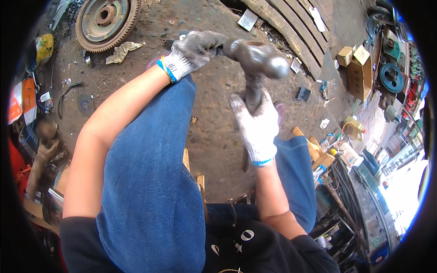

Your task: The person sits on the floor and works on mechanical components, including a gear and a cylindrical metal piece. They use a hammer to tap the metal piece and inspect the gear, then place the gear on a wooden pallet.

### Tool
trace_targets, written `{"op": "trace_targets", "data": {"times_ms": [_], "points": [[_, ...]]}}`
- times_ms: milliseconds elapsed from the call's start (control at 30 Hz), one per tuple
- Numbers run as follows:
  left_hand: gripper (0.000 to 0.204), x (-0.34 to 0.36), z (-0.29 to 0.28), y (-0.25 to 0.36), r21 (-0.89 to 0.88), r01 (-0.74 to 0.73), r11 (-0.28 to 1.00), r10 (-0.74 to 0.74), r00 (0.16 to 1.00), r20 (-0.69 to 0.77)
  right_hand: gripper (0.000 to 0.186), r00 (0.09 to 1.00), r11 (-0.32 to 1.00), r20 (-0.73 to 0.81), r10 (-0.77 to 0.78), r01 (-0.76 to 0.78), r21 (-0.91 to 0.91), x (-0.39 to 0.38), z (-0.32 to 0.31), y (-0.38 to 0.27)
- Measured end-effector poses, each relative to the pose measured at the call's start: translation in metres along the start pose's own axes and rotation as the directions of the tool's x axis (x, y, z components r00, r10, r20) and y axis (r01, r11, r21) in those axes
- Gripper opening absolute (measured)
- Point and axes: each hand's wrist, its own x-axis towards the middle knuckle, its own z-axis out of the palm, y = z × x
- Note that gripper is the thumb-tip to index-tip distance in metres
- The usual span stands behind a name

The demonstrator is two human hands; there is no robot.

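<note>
Both gloved hands, left and right, are closed around a grey metal part above the knees. A toothed flywheel (rusty) lies well apart on the dirt floor; cardboard boxes crowd the right edge.

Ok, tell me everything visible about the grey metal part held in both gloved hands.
The metal part is dull grey, grimy steel by its look: a rounded, bulbous head with a narrower stem running down from it. It is held above the dirt floor, between the knees. The left hand grips its upper left end; the right hand wraps the stem from below. Finer detail cannot be made out.

Metal part's ends under gloves
</note>
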Motion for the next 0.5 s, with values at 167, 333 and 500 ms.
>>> {"op": "trace_targets", "data": {"times_ms": [167,333,500], "points": [[0.037,0.004,0.005,-0.004,-0.193,0.01,0.981,-0.015,0.999,-0.029,0.037,0.992,0.992,0.064,0.108,-0.103,-0.067,0.009,0.004,-0.013],[0.032,0.004,0.004,0.011,0.294,-0.06,0.954,0.09,0.992,-0.089,0.032,0.997,0.999,-0.066,0.048,-0.047,0.016,-0.003,-0.015,-0.025],[0.027,0.01,0.001,0.025,0.238,-0.061,0.969,0.066,0.998,-0.015,0.033,0.921,0.945,-0.23,-0.314,0.279,-0.171,-0.021,-0.03,-0.027]]}}
